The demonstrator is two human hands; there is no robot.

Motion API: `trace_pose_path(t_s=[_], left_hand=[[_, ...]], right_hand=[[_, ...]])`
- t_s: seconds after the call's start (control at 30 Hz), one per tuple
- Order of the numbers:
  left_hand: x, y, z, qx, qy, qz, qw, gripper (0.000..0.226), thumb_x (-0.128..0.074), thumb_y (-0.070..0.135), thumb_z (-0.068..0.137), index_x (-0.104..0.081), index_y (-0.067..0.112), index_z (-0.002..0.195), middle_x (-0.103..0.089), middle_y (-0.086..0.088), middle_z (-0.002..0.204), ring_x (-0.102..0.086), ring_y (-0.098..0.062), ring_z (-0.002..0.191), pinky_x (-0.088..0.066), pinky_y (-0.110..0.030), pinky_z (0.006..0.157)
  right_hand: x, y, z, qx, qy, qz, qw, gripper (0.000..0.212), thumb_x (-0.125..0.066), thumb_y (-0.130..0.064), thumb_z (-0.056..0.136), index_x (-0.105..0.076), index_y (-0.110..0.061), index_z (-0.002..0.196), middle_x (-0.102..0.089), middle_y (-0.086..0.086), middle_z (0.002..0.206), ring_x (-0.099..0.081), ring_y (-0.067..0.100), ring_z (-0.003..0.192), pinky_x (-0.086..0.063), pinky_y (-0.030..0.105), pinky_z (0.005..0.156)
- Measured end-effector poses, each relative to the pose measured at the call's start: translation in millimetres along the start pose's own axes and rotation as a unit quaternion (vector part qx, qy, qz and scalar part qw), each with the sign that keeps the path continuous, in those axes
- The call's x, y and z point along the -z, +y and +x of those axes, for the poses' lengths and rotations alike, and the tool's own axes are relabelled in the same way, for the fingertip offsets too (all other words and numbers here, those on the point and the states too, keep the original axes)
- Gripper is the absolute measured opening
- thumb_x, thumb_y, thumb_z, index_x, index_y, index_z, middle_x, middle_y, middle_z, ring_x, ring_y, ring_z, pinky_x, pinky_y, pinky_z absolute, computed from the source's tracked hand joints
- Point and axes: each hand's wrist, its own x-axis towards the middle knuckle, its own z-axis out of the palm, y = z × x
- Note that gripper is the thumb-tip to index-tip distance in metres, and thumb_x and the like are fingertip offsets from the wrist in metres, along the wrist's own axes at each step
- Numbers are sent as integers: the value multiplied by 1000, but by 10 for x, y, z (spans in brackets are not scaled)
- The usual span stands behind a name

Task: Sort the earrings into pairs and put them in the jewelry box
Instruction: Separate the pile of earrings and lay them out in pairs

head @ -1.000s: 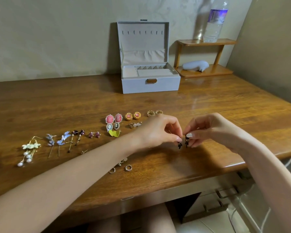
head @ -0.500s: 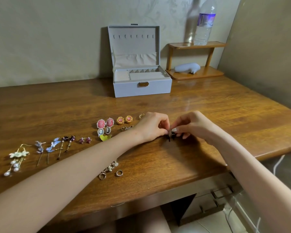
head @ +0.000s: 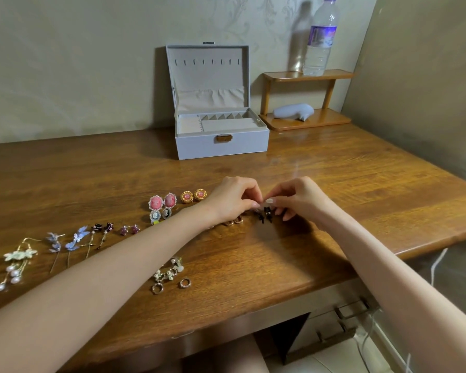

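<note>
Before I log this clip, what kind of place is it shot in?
Probably a home desk in a room corner: a wooden desk against patterned wallpaper, an open jewelry box, and a small wooden shelf holding a water bottle.

Wooden counter (head: 334,184), as I am seeing it from my seat. A grey jewelry box (head: 222,146) is standing open at the back centre. A small wooden shelf (head: 307,122) is sitting just to its right, in the corner. Earrings are lying in a row, left to right: pearl drops (head: 14,265), blue butterflies (head: 70,239), dark flower pins (head: 102,228), purple studs (head: 129,229), pink cameos (head: 162,201), gold studs (head: 193,196), gold hoops (head: 234,220). The black pair (head: 264,215) is resting beneath my fingers (head: 270,201). Loose pieces (head: 170,273) are lying near the front edge.
</note>
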Motion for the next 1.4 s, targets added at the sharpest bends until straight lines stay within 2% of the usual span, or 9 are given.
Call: trace_pose_path(t_s=[0.1,0.3,0.43,0.63,0.77,0.93,1.13,1.27,1.4], left_hand=[[46,-24,-6,-2,-8,-3,1000,12,-66,12,84,-65,13,95,-64,2,95,-59,-11,90,-48,-23,79],[-8,-2,9,-4,-29,-9,1000,19,-71,15,80,-59,17,95,-62,6,93,-57,-8,86,-43,-12,69],[-39,-1,33,-2,-33,-8,999,17,-71,15,79,-60,19,91,-63,5,92,-57,-8,85,-44,-17,71],[65,41,17,-25,5,-19,1000,15,-70,12,81,-56,15,86,-61,5,85,-55,0,75,-47,-15,68],[95,69,-5,-22,10,-7,1000,7,-69,16,81,-62,14,83,-64,4,88,-58,-7,79,-45,-14,68],[107,108,-25,-10,0,0,1000,6,-69,21,82,-65,16,84,-65,6,86,-58,-4,78,-41,-7,63],[112,140,-52,4,-17,-24,1000,16,-70,26,81,-61,14,88,-65,2,83,-62,-11,78,-53,-30,75],[99,170,-58,2,-47,-43,998,16,-68,27,81,-60,14,85,-64,1,79,-62,-10,68,-52,-29,70],[44,145,-27,19,-34,-27,999,18,-72,30,77,-62,15,77,-66,-1,71,-61,-10,60,-48,-24,63]], right_hand=[[7,45,-6,6,12,20,1000,6,-65,-8,85,-71,-10,87,-69,9,74,-63,12,62,-53,18,54],[-12,62,-13,28,-1,-9,1000,8,-72,-18,80,-72,-13,85,-66,5,68,-59,9,59,-49,17,53],[-34,64,-10,42,5,-26,999,6,-73,-19,78,-72,-14,81,-62,-4,61,-53,-2,50,-43,13,48],[-53,77,-6,55,17,-29,998,9,-73,-20,79,-73,-12,83,-64,-3,63,-52,-4,47,-41,12,45],[-64,74,-14,54,26,-23,998,9,-72,-20,80,-72,-11,83,-61,-4,59,-50,-4,44,-39,11,43],[-67,90,-17,52,31,-25,998,6,-69,-20,83,-71,-14,83,-63,-3,63,-52,-5,46,-40,10,45],[-78,118,-6,43,42,1,998,7,-68,-19,84,-71,-14,83,-63,-5,62,-52,-2,48,-41,12,46],[-73,123,-11,43,45,6,998,8,-66,-18,85,-71,-12,85,-63,-3,62,-53,0,49,-41,13,46],[-75,126,-7,42,45,10,998,10,-67,-20,85,-71,-11,87,-64,-1,63,-52,-1,48,-42,13,47]])
